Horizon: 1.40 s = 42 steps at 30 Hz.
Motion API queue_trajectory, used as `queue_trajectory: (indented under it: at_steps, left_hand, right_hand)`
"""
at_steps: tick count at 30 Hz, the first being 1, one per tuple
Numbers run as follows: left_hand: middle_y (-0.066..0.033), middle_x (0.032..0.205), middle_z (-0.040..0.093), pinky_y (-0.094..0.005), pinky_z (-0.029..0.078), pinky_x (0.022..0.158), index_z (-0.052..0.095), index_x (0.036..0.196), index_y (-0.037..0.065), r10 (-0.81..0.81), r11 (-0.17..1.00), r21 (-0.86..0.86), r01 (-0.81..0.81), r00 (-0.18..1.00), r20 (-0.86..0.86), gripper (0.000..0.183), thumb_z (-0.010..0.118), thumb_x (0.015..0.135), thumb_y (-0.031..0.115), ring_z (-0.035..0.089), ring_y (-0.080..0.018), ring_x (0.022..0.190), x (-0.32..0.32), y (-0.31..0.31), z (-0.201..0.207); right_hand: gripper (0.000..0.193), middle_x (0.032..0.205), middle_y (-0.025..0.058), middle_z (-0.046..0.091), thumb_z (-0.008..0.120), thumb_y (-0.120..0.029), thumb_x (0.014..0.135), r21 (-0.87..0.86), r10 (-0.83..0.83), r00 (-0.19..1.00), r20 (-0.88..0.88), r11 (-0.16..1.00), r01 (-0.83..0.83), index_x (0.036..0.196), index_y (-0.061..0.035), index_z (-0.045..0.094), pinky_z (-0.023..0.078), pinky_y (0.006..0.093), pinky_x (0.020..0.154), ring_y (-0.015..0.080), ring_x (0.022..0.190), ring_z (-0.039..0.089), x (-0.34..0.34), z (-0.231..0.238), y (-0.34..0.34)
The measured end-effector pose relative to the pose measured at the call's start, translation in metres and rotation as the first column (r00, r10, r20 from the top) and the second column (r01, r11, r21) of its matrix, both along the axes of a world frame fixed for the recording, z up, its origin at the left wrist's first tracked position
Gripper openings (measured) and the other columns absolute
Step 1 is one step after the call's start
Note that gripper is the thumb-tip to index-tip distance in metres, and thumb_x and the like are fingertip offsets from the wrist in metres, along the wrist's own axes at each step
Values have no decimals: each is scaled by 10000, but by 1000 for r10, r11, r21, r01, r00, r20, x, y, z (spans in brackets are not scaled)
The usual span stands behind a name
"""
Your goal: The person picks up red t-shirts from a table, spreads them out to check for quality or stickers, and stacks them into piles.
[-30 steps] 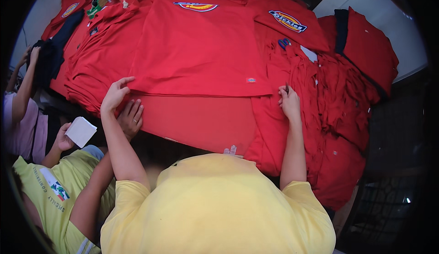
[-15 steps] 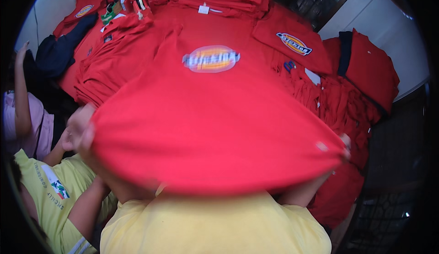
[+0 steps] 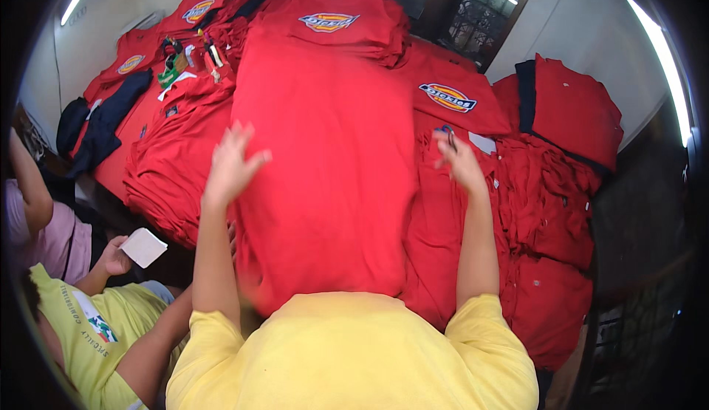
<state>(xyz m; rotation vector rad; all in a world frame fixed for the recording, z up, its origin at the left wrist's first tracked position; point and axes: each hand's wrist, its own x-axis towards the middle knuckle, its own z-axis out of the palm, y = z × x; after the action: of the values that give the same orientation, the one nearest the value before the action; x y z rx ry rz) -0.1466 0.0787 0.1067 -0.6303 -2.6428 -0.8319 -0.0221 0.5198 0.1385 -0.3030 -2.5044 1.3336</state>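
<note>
A red T-shirt point(image 3: 325, 166) lies spread lengthwise before me, plain side up, its near end reaching my chest. Over its left edge is my left hand point(image 3: 233, 168), fingers spread and holding nothing. My right hand point(image 3: 461, 162) is raised off its right edge, fingers apart and slightly bent. Just by those fingertips are blue-handled scissors point(image 3: 445, 131), partly covered by the hand; they appear to rest on the red clothes. Beyond the shirt's far end sits a stack of folded red shirts point(image 3: 384, 22) with an oval emblem on top.
Heaped red garments point(image 3: 546, 188) fill the right side, a white paper piece point(image 3: 481, 142) among them. Further red clothes point(image 3: 173, 125) and dark trousers point(image 3: 111, 125) lie left. A co-worker in a lime shirt point(image 3: 111, 336) sits close at my left, holding a white pad point(image 3: 144, 247).
My hands have let go of the red T-shirt they held stretched out. It has come down flat, its emblem out of sight. The co-worker's white pad has come into view.
</note>
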Motion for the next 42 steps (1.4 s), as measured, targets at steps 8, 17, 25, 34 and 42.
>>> queue_trajectory:
  at_steps: [8,17,25,34,42]
  left_hand:
    - [-133,1162,510,-431,397,958,561,1167,101,-216,949,-124,291,883,418,524,738,674,81,487,-346,1070,155,-37,-83]
    - [-128,803,641,-377,494,750,643,846,37,-107,930,-243,276,835,539,157,698,729,127,627,-298,793,159,-48,-85]
    - [-68,950,616,-303,462,797,603,1037,20,-645,571,792,215,715,271,315,643,857,277,600,-157,873,86,-40,18]
    - [-164,1070,623,-315,420,927,555,1194,-69,-12,882,367,-295,764,645,607,633,858,430,574,-215,1018,-30,-44,-122]
    - [-43,911,633,-252,455,756,607,1040,-33,34,908,320,-271,809,587,287,701,807,105,568,-106,843,-32,-49,-147]
  right_hand:
    - [609,1070,96,546,602,77,762,-6,496,745,446,834,-551,1325,-140,517,443,326,903,225,956,532,117,-93,-81]
    - [290,926,143,570,656,-96,795,240,423,722,548,747,-620,1070,-24,597,471,371,770,316,854,578,126,-101,-87]
    - [218,780,58,572,683,-173,814,-178,777,594,209,627,-758,903,21,636,425,283,653,148,746,556,55,35,-32]
    - [433,953,160,661,743,-271,775,262,-164,982,91,956,136,1043,43,612,477,348,793,248,891,633,1,-106,17]
    - [330,857,169,632,711,-215,780,498,-261,964,46,843,205,978,29,611,476,410,740,332,823,615,19,-140,-29]
